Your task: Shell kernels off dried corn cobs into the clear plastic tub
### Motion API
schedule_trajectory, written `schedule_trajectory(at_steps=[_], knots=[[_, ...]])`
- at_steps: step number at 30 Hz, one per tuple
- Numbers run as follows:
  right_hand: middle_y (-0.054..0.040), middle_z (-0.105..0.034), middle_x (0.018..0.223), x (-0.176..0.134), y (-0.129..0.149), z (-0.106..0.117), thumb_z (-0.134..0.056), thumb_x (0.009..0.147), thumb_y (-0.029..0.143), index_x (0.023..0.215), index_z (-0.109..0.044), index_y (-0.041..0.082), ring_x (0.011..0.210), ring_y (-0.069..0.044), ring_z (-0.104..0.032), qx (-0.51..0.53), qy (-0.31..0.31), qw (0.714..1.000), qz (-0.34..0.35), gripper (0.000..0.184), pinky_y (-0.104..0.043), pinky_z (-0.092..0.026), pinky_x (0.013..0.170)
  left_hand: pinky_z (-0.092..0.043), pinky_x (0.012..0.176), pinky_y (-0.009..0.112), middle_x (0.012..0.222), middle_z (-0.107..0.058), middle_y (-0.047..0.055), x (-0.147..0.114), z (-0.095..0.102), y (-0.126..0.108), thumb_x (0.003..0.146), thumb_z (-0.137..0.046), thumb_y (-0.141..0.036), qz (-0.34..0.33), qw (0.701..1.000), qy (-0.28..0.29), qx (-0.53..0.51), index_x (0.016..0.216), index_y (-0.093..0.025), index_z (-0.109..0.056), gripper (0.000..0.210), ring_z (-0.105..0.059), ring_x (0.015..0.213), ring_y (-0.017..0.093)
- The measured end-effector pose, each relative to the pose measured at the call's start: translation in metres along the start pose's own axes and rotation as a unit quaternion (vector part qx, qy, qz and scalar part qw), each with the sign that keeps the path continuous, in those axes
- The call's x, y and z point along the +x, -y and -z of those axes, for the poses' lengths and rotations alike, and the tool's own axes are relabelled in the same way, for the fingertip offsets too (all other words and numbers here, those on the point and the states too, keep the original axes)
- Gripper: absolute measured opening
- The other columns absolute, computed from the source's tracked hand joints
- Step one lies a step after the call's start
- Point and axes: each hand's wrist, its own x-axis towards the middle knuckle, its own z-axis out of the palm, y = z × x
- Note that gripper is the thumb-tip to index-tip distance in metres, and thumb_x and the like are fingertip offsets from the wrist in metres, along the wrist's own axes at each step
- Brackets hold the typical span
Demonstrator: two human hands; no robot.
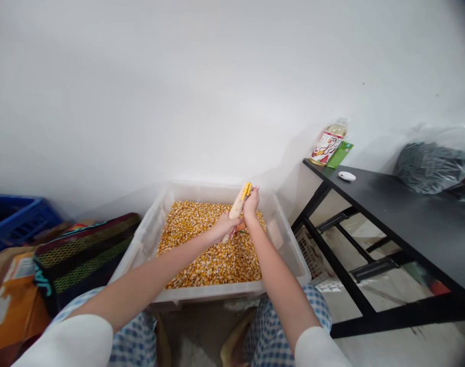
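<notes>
My left hand (225,227) is wrapped round the lower part of a corn cob (238,203), which tilts up to the right. Most of the cob is stripped pale, with yellow kernels left in rows near its upper end. Against the cob's right side, close to those kernels, my right hand (251,205) is closed, its fingertips partly hidden. Something orange shows between the two hands, too small to name. Below them a translucent plastic bin (213,291) holds a thick layer of loose yellow and whitish corn kernels (201,255).
On the right stands a black folding table (392,214) with a bottle (329,142), a green packet (339,154), a small white object (347,176) and a plastic-wrapped dark bundle (434,165). A mesh bag (87,252), an orange package (20,300) and a blue crate (22,219) are at left.
</notes>
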Motion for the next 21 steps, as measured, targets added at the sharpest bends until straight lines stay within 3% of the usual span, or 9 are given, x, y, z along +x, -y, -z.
schedule_trajectory(at_steps=[4,7,10,12,14,18,21], knots=[[0.0010,-0.058,0.062,0.007,0.019,0.012,-0.022,0.084,0.065,0.079,-0.055,0.019,0.053,-0.012,-0.055,0.081,-0.026,0.990,-0.109,0.057,-0.023,-0.042,0.048,-0.031,0.036,0.021,0.042,-0.042,-0.006,0.001,0.009,-0.001,0.071,-0.062,-0.034,-0.006,0.999,0.014,0.031,0.066,-0.018,-0.046,0.024,-0.036,0.033,0.009],[0.0010,-0.059,0.059,0.008,0.031,0.017,-0.026,0.083,0.067,0.077,-0.055,0.019,0.050,-0.012,-0.056,0.145,-0.012,0.973,-0.181,0.056,-0.023,-0.043,0.045,-0.034,0.040,0.022,0.047,-0.047,-0.004,0.005,0.016,0.003,0.072,-0.058,-0.032,-0.022,0.987,-0.007,0.161,0.069,-0.017,-0.049,0.018,-0.043,0.037,0.011],[0.0008,-0.056,0.051,0.010,0.033,0.017,-0.024,0.087,0.059,0.070,-0.051,0.019,0.046,-0.014,-0.056,0.177,-0.009,0.962,-0.206,0.051,-0.025,-0.045,0.045,-0.035,0.048,0.022,0.061,-0.058,0.001,0.008,0.021,0.008,0.071,-0.057,-0.029,-0.089,0.933,-0.083,0.340,0.071,-0.017,-0.056,0.012,-0.055,0.053,0.014],[0.0019,-0.052,0.044,0.013,0.028,0.014,-0.022,0.089,0.053,0.066,-0.048,0.020,0.040,-0.014,-0.053,0.173,-0.038,0.965,-0.195,0.048,-0.026,-0.046,0.044,-0.034,0.051,0.021,0.067,-0.060,0.003,0.010,0.021,0.010,0.071,-0.057,-0.030,-0.115,0.906,-0.109,0.392,0.072,-0.017,-0.058,0.013,-0.058,0.062,0.015],[0.0027,-0.048,0.041,0.016,0.021,0.011,-0.020,0.091,0.048,0.063,-0.046,0.021,0.036,-0.014,-0.050,0.144,-0.063,0.973,-0.171,0.046,-0.027,-0.044,0.042,-0.033,0.048,0.021,0.061,-0.058,0.001,0.009,0.020,0.012,0.071,-0.058,-0.034,-0.098,0.919,-0.083,0.373,0.070,-0.018,-0.055,0.017,-0.056,0.056,0.014],[0.0035,-0.046,0.041,0.022,0.008,0.012,-0.020,0.090,0.039,0.061,-0.044,0.022,0.037,-0.014,-0.048,0.075,-0.068,0.990,-0.099,0.041,-0.026,-0.041,0.042,-0.029,0.037,0.021,0.042,-0.043,-0.005,0.005,0.013,0.010,0.070,-0.059,-0.036,-0.034,0.971,0.007,0.235,0.067,-0.019,-0.046,0.022,-0.042,0.035,0.011],[0.0051,-0.046,0.046,0.024,0.004,0.015,-0.023,0.088,0.036,0.061,-0.041,0.021,0.042,-0.010,-0.046,0.057,-0.066,0.995,-0.045,0.036,-0.022,-0.040,0.046,-0.029,0.033,0.020,0.038,-0.040,-0.007,0.001,0.008,0.005,0.069,-0.058,-0.033,-0.001,0.990,0.029,0.139,0.063,-0.020,-0.043,0.021,-0.036,0.031,0.009]])
